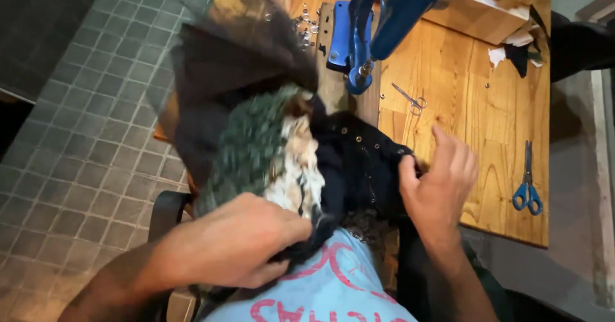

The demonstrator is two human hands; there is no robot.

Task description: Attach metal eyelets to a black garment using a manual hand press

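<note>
**Handling dark fabric at a wooden bench**

Gripping the lower edge of a black woven garment studded with small metal eyelets (359,162), the left hand (246,239) is closed into a fist at the lower centre of the frame. The right hand (442,184), right of centre, pinches the garment's right edge between thumb and loosely curled fingers. The garment lies across the person's lap and the near edge of the knotty pine bench (461,123). A blurred green, shaggy-textured cloth with a cream patch (262,149) bunches beside it, left of centre. At upper centre stands a blue cast-metal hand press (378,21), with loose silver eyelets (306,27) scattered just to its left. Small steel thread snips (410,98) lie near the press; blue-handled scissors (528,181) rest at the right edge.
</note>
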